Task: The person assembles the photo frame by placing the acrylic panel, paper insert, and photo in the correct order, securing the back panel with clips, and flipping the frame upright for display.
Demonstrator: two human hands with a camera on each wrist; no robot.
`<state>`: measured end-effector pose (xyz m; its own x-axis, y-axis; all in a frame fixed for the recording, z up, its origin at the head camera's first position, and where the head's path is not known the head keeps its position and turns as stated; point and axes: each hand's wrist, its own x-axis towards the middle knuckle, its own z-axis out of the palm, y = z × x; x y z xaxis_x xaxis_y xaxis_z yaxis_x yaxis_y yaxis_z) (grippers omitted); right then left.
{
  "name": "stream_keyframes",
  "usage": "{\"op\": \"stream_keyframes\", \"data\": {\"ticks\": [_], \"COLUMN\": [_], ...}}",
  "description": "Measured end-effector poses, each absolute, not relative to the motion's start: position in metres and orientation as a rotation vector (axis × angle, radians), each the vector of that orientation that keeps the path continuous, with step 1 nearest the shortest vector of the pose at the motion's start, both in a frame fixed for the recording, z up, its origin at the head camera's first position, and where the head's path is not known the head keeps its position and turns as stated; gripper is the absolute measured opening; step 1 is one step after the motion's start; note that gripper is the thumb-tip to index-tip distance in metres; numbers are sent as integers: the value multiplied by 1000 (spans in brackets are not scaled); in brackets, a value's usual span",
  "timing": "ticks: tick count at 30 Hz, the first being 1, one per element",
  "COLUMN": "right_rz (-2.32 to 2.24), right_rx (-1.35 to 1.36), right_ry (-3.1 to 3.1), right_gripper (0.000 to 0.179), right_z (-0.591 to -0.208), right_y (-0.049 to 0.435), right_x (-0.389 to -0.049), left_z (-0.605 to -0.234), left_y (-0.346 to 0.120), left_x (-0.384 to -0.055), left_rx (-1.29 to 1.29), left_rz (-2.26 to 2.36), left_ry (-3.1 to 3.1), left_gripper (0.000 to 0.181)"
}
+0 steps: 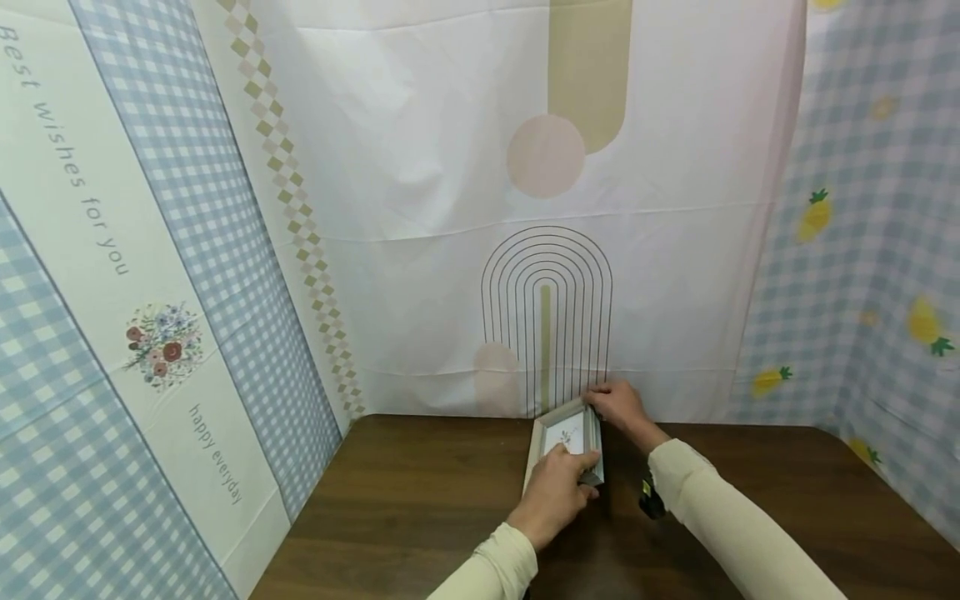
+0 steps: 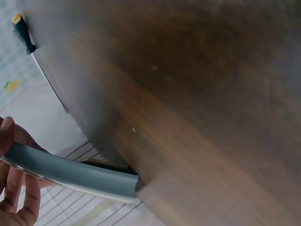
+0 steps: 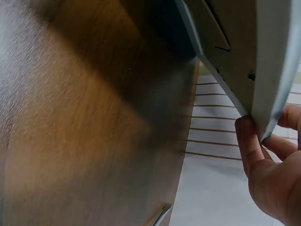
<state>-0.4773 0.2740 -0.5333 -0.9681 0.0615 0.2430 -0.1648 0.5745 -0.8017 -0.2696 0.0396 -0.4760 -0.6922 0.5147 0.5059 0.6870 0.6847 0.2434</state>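
Observation:
A pale grey-green picture frame [image 1: 592, 429] with a small plant print is tilted up off the brown table, near its back edge. My left hand [image 1: 553, 498] grips its near end, thumb over the front. At the far right corner, my right hand [image 1: 624, 410] pinches the frame between thumb and fingers. The left wrist view has the frame's side moulding [image 2: 75, 172] edge-on, held in the left fingers [image 2: 32, 195]. In the right wrist view the brown backing [image 3: 235, 52] faces the camera. Part of the print lies hidden behind the left hand.
A screwdriver [image 2: 24, 35] with a dark green and yellow handle lies on the table, its handle [image 1: 651, 500] partly under the right forearm in the head view. Behind the wooden table [image 1: 420, 500] hangs a white patterned cloth [image 1: 420, 292]; checked cloths hang at both sides.

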Motion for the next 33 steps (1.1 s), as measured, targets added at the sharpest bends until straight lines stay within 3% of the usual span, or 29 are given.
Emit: {"op": "stream_keyframes", "data": {"ticks": [13, 19, 22, 28, 30, 33], "right_rz": [1242, 1231, 1249, 1312, 1336, 1346], "right_rx": [180, 216, 240, 200, 182, 213], "right_ry": [-2633, -2664, -2706, -2727, -2732, -2731], "right_gripper": [25, 22, 25, 19, 25, 40], "right_z": [-539, -556, -559, -526, -516, -528], "right_y": [280, 282, 283, 265, 256, 255], "right_x": [-460, -458, -460, -423, -408, -410], "left_z": [-485, -497, -498, -505, -506, -541], "left_y": [60, 70, 76, 84, 86, 91], "left_x": [-276, -277, -278, -283, -283, -306], "left_rx": [-986, -991, -974, -958, -972, -1001], "left_rz": [-198, -68, -61, -55, -56, -97], "left_ry": [-2555, -2462, -2484, -2527, -2535, -2504], "left_gripper": [49, 30, 30, 32, 28, 32]}}
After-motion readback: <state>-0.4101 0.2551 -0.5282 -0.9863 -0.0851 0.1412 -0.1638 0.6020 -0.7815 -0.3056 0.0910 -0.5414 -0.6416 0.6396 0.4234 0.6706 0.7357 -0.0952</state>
